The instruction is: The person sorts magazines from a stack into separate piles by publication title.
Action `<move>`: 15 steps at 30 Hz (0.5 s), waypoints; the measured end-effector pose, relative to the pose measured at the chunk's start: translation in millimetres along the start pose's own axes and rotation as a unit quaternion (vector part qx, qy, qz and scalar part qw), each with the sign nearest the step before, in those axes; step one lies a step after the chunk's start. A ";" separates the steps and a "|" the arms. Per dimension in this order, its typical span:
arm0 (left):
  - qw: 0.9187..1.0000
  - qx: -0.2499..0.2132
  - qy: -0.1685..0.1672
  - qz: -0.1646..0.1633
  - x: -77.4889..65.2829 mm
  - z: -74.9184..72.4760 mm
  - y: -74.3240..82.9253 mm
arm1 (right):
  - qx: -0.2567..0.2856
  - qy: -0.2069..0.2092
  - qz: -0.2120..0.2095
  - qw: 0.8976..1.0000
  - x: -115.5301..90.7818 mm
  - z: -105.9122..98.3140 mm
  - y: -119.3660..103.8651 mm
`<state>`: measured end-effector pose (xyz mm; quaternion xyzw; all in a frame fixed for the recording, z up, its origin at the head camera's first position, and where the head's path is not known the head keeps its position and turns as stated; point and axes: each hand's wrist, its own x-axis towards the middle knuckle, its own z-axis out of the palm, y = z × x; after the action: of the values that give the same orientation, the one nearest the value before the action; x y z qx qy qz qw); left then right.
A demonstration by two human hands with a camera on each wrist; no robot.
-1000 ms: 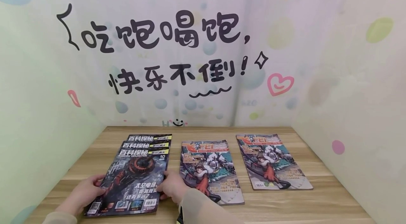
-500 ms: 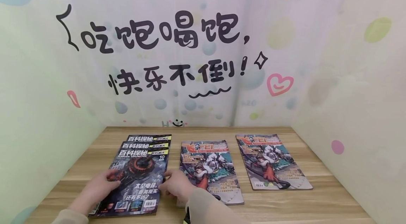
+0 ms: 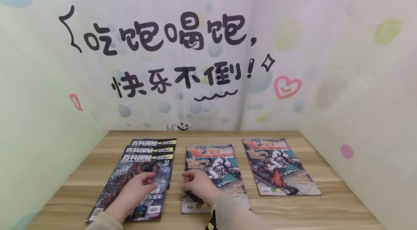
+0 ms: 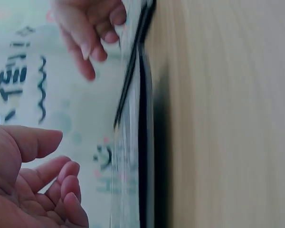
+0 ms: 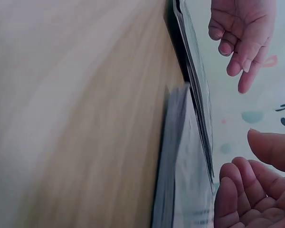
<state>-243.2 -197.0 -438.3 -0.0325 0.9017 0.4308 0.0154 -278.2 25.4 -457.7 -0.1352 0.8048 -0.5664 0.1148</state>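
Observation:
Three dark magazines (image 3: pixel 130 166) lie overlapped like steps at the left, their title strips showing one behind another. My left hand (image 3: pixel 131 192) hovers over the top one, hiding part of its cover. A colourful comic-style magazine (image 3: pixel 226 172) lies in the middle, and my right hand (image 3: pixel 200 186) is above its left side. Both hands have loosely bent fingers with nothing between them. In the left wrist view, my left hand (image 4: pixel 42 183) is apart from the magazines' edge (image 4: pixel 145 142). In the right wrist view, my right hand (image 5: pixel 259 192) is likewise apart from the pages (image 5: pixel 187 190).
Another copy of the comic-style magazine (image 3: pixel 281 168) lies at the right of the wooden table (image 3: pixel 332 186). Behind the table stands a pale wall (image 3: pixel 208 78) with large black lettering, and side walls close in on both sides.
My left hand has left the stack's left edge and moved right over its cover. My right hand has moved off the stack's right edge to above the middle magazine. The magazines look unmoved.

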 end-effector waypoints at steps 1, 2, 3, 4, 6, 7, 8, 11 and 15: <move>1.000 0.000 -0.002 0.001 0.9 5.5 4.7 | -0.005 0.004 0.001 1.000 -0.5 -4.7 1.3; 1.000 -0.003 -0.004 0.004 2.2 11.0 9.3 | -0.008 0.009 0.004 1.000 -1.1 -9.4 2.6; 1.000 -0.007 -0.006 0.008 3.6 16.4 13.6 | -0.009 0.014 0.007 1.000 -1.6 -13.9 3.8; 1.000 -0.011 -0.007 0.013 4.9 21.8 17.6 | -0.011 0.017 0.011 1.000 -2.1 -18.5 5.1; 0.999 -0.019 -0.006 0.026 7.2 31.9 24.6 | -0.006 0.023 0.016 1.000 -4.0 -27.2 6.8; 0.999 -0.022 -0.002 0.035 8.2 37.0 27.2 | -0.003 0.025 0.018 1.000 -4.8 -31.4 7.9; 0.999 -0.030 0.000 0.044 9.0 41.8 29.7 | 0.004 0.026 0.021 0.999 -5.6 -35.4 9.4; 0.996 -0.053 0.005 0.068 10.4 55.0 36.5 | 0.017 0.031 0.026 0.999 -8.5 -47.3 14.0; 0.994 -0.085 0.004 0.072 13.0 68.9 44.1 | -0.005 0.044 0.016 0.999 -11.6 -65.2 21.0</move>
<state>-259.3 -116.4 -448.1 0.0295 0.8619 0.5057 -0.0223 -291.1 93.6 -455.4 -0.0979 0.8138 -0.5660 0.0880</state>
